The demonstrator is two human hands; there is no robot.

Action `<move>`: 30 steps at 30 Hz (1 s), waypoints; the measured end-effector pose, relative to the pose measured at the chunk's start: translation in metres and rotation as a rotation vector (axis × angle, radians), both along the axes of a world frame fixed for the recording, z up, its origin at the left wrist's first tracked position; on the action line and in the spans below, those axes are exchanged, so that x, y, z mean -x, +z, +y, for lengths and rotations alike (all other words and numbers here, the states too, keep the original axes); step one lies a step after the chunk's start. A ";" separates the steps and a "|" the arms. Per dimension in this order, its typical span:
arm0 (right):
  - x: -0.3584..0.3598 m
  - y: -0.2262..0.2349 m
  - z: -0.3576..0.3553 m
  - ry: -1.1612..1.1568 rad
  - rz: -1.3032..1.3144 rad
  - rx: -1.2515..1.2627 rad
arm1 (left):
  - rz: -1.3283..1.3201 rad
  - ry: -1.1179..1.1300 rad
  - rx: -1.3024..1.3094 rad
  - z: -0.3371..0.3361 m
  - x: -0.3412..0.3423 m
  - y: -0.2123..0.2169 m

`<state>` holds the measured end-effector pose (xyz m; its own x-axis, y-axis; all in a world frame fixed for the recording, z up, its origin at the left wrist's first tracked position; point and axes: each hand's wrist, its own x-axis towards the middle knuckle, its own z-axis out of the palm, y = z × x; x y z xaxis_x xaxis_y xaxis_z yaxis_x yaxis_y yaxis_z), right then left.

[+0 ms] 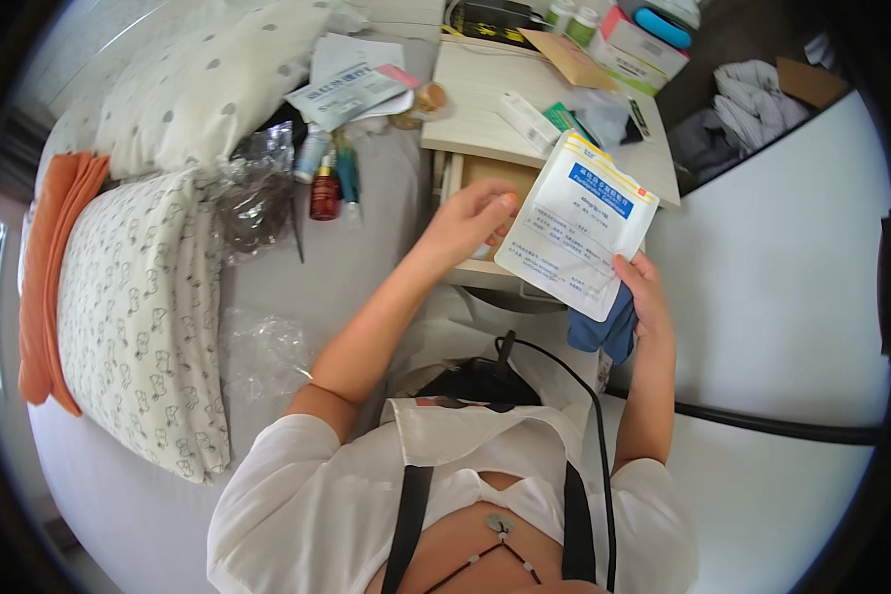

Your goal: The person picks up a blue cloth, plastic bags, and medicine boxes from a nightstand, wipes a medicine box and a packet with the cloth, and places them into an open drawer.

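My right hand (pixel 646 287) grips the lower right edge of a flat white sachet (pixel 574 228) with a blue label panel and a yellow stripe at its top. A folded dark blue cloth (pixel 604 329) shows just below the sachet against my right hand; whether the fingers hold it too is hidden. My left hand (pixel 470 224) hovers at the sachet's left side, over the front of a pulled-out drawer (pixel 490 176). Its fingers are loosely curled and apart, with nothing visible in them. Part of the drawer's inside is covered by the sachet.
On the bedside cabinet (pixel 465 89) lie boxes, a brown envelope (pixel 569 61) and green-and-white bottles (pixel 581 25). Left, the bed holds a red bottle (pixel 324 193), clear plastic bags (pixel 257 198), packets (pixel 351 94) and a folded patterned quilt (pixel 144 327). A black cable (pixel 596 396) runs beside me.
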<state>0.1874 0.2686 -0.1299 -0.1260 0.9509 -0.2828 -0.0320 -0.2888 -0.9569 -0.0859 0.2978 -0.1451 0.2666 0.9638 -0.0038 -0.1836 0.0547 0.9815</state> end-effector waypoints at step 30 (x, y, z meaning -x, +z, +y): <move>0.027 0.001 0.022 0.028 0.106 -0.107 | 1.469 1.100 -0.567 0.035 0.146 0.002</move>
